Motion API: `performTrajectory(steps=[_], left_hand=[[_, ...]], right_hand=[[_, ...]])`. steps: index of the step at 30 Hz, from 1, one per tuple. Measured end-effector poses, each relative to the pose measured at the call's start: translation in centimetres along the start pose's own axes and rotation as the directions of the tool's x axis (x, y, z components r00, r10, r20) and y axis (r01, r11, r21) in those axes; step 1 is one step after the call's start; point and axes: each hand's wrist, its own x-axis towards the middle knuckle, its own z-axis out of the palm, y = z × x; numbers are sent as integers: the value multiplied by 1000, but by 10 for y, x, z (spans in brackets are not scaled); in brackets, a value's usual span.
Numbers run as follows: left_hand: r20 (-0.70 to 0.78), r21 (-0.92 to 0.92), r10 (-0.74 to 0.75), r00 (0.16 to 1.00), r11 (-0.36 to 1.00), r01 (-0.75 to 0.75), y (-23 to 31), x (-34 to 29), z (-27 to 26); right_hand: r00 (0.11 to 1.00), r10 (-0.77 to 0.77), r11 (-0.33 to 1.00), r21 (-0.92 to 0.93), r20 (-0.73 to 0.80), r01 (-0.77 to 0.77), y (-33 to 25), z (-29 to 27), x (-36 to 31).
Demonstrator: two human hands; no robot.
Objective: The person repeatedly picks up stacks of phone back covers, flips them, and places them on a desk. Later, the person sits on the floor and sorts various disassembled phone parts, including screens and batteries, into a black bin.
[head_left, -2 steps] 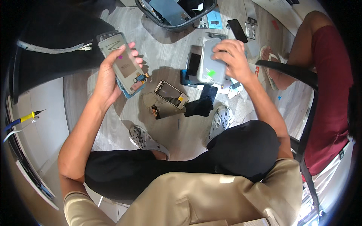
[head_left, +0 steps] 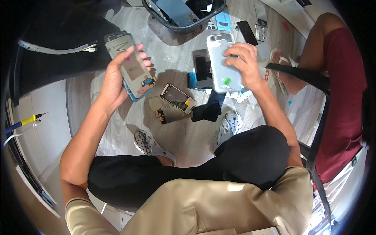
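Observation:
My left hand (head_left: 113,80) grips a small stack of phone screens, thumb on top and fingers around the far edge. The top phone screen (head_left: 136,73) lies back side up, greyish, with a pink mark and a small flex cable at its near end. A blue edge shows beneath it. My right hand (head_left: 247,64) holds a whitish, phone-sized panel (head_left: 220,53) by its right side, above the phone parts on the floor. That panel bears a bright green mark near its lower end; whether it is a screen or a cover I cannot tell.
Below my hands lie a phone frame (head_left: 178,98), dark phone screens (head_left: 207,111) and a black phone (head_left: 246,33). A dark bin (head_left: 184,28) full of phone parts stands at the far side. Another person's leg (head_left: 340,78) and a black chair arm (head_left: 301,72) are at right.
The whitish panel in my right hand has turned and tilted, its lower end swinging right and toward me. My left hand with its phone screens has shifted slightly right.

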Motion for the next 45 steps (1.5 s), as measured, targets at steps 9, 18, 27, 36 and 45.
performTrajectory(steps=[9, 18, 27, 36, 45], left_hand=[[81, 199, -48, 996, 979, 31, -7, -7, 31], [48, 172, 5, 999, 985, -13, -12, -8, 35], [-159, 314, -91, 983, 940, 138, -39, 7, 51], [60, 81, -109, 992, 991, 104, -34, -2, 36], [34, 125, -114, 993, 986, 109, -31, 5, 42]], right_hand=[[990, -25, 936, 344, -142, 73, -33, -1, 40], [847, 498, 642, 578, 186, -504, -73, 12, 58], [935, 227, 587, 728, 273, -355, -125, 77, 80], [440, 879, 451, -23, 183, -892, 17, 37, -100], [121, 919, 230, -262, 375, -937, 42, 54, -183]])
